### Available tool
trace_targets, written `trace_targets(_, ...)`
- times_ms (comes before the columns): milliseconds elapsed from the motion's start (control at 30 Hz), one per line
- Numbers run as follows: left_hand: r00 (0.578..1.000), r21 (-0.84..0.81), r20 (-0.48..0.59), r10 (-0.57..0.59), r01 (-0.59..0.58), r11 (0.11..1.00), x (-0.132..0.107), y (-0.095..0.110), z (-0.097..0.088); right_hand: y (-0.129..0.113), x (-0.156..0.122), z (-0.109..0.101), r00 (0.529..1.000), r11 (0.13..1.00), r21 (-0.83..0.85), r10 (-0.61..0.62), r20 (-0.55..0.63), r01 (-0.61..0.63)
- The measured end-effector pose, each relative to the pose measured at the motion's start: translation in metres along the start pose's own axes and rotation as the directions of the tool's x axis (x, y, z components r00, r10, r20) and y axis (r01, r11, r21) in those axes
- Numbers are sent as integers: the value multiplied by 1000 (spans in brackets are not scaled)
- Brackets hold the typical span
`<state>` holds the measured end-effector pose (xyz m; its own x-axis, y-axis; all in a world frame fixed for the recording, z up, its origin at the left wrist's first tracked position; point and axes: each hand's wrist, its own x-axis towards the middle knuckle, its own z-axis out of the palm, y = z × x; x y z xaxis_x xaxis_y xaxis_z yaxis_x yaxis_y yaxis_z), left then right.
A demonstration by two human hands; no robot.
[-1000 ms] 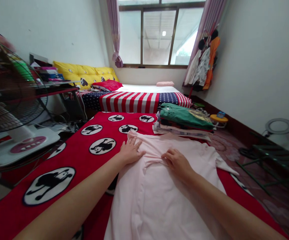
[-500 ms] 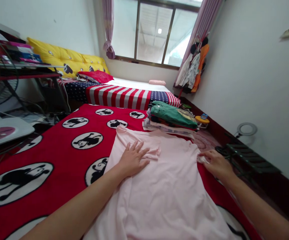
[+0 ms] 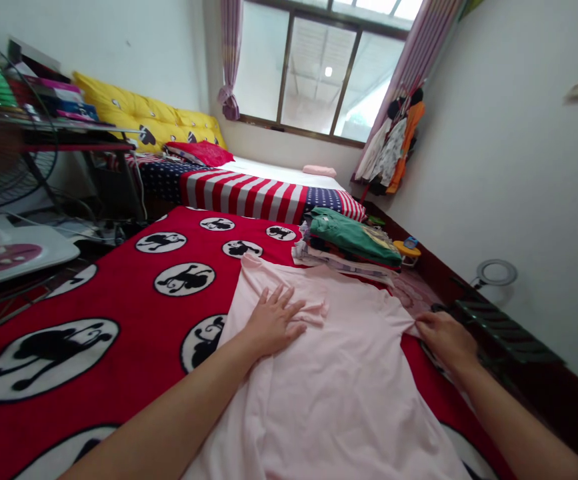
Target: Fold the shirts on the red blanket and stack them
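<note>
A pale pink T-shirt [image 3: 339,373] lies spread over a red blanket [image 3: 133,360] with black figures in white ovals. Its left side is folded inward, and that sleeve rests on the shirt's front. My left hand [image 3: 275,321] lies flat on this folded part, fingers spread. At the shirt's right edge, my right hand [image 3: 446,339] pinches the other sleeve and holds it pulled out to the side. The shirt's lower end runs out of view at the bottom.
Folded clothes [image 3: 351,237], a green one on top, are stacked beyond the shirt. A fan [image 3: 6,250] stands at the left by a cluttered desk [image 3: 76,137]. Behind is a bed with a striped cover [image 3: 243,193]. A ring light [image 3: 496,273] is at the right.
My right hand has drawn the sleeve outward to the right, so it is now stretched. My left hand stays flat on the folded side. The view has shifted slightly.
</note>
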<state>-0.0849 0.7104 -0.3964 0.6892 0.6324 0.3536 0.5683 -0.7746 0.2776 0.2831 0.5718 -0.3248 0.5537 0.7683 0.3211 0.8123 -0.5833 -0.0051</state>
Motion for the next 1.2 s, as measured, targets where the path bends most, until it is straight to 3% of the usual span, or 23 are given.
trace_targets(133, 1000, -43, -3, 2, -2, 999, 1, 0, 0, -5, 3, -9, 980, 967, 220, 157, -122, -127)
trace_targets(200, 1000, -99, -3, 3, -4, 995, 1, -1, -1, -26, 5, -18, 964, 920, 389, 146, -221, -50)
trace_targets(300, 999, -333, -43, -12, -3, 943, 1, -5, -7, -85, -2, -39, 941, 824, 548, 58, -334, 144)
trace_targets(333, 997, -452, -72, -33, -3, 892, 0, -7, -10, -108, -9, -48, 940, 790, 574, -13, -340, 218)
trace_targets(400, 987, -686, -119, -104, -6, 727, -2, -11, -15, -152, -27, -64, 891, 572, 685, -316, -324, 452)
trace_targets(433, 980, -770, -129, -155, -1, 638, -3, -13, -17, -169, -38, -71, 837, 477, 722, -479, -265, 501)
trace_targets(500, 962, -858, -117, -249, 28, 513, -4, -16, -19, -185, -58, -82, 763, 370, 783, -616, -195, 499)
trace_targets(567, 948, -878, -103, -302, 56, 476, -3, -18, -20, -177, -74, -85, 773, 390, 794, -616, -152, 466)
trace_targets(667, 945, -857, -117, -306, 59, 512, -1, -18, -18, -134, -88, -81, 845, 562, 720, -530, -64, 407)
trace_targets(767, 951, -780, -159, -266, 45, 624, 0, -16, -16, -82, -105, -73, 890, 754, 575, -447, 95, 318)
trace_targets(867, 956, -662, -179, -234, 59, 747, 0, -13, -17, -42, -132, -71, 907, 873, 433, -351, 235, 226)
trace_targets(1033, 954, -484, -215, -208, 81, 871, 0, -9, -24, -9, -179, -73, 897, 946, 267, -271, 350, 181)
trace_targets(1200, 939, -398, -42, -342, 298, 868, -1, -13, -32, -3, -206, -71, 926, 921, 343, -282, 251, 187)
